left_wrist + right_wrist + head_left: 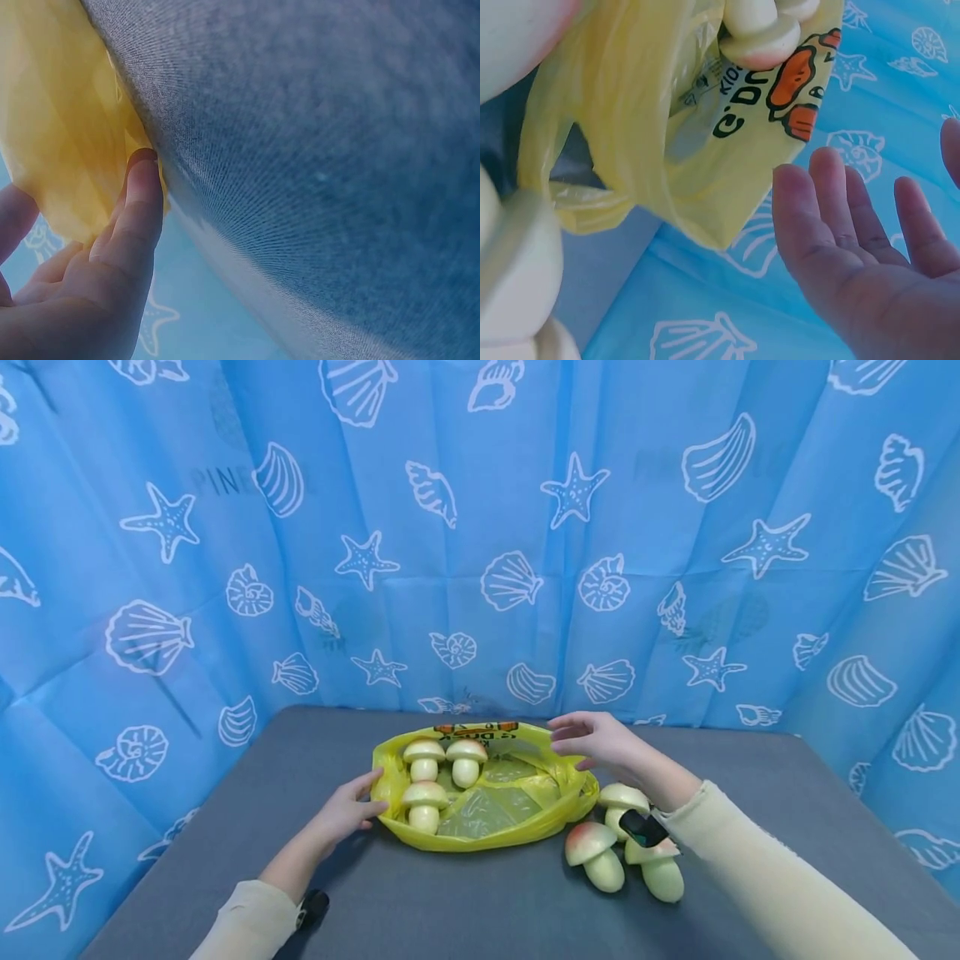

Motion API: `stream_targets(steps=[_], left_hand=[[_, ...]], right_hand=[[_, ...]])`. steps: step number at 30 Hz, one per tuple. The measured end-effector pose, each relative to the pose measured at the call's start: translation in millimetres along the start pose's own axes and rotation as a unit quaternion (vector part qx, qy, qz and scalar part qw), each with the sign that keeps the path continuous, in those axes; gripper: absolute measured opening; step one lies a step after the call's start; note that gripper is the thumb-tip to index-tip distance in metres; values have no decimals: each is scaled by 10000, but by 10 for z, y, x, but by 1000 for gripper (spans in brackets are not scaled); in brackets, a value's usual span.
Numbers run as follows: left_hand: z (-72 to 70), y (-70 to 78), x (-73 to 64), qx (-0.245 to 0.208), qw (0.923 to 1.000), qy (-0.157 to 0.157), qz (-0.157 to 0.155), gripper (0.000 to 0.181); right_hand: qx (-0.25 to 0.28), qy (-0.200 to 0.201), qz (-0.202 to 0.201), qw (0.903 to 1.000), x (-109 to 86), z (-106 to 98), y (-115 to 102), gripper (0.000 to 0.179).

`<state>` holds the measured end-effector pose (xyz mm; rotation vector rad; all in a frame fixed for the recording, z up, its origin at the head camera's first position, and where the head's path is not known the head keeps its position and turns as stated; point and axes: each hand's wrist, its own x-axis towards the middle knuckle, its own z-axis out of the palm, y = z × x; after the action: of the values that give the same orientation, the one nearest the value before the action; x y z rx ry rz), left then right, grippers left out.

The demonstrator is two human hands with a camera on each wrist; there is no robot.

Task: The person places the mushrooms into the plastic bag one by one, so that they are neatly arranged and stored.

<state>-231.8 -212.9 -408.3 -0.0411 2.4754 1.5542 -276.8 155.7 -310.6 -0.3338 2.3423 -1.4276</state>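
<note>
Pale sleeves (787, 868) foremost; left hand (343, 812), loosely spread, touches yellow bag (517, 836) holding three mushrooms (424, 752); right hand (596, 742), fingers apart, near bag's right end.

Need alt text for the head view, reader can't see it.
Open yellow plastic bag holding three mushroom-shaped objects on a gray table, a person's left hand touching its left end and right hand near its right end. Three more mushroom-shaped objects lie by the right wrist; behind is a blue shell-print curtain.
</note>
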Motion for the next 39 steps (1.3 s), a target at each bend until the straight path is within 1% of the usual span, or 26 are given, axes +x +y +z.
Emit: stream_targets(steps=[5,12,19,22,27,32,36,39], left_hand=[[-7,-3,-4,-20,10000,-21,27,62],[-17,-25,3,-46,9999,-86,55,62],[-12,-29,-6,-35,9999,-62,110,61],[-5,-27,-8,-45,9999,-34,83,61],[0,-36,3,-56,10000,19,38,61],[-3,-31,8,-54,10000,12,37,62],[-1,-28,13,-71,10000,23,38,61],[9,-39,10,-54,10000,7,54,61]], right_hand=[[3,10,-90,10000,-89,-74,21,50],[-118,42,-150,9998,-193,-236,76,52],[-232,267,-112,9993,-290,-384,157,54],[-329,300,-122,9989,-332,-427,194,54],[-477,219,-209,9984,-392,-482,253,55],[-587,164,-160,9980,-415,-541,322,57],[-689,9,-191,9974,-432,-592,397,60],[-673,-86,-214,9975,-456,-616,453,62]])
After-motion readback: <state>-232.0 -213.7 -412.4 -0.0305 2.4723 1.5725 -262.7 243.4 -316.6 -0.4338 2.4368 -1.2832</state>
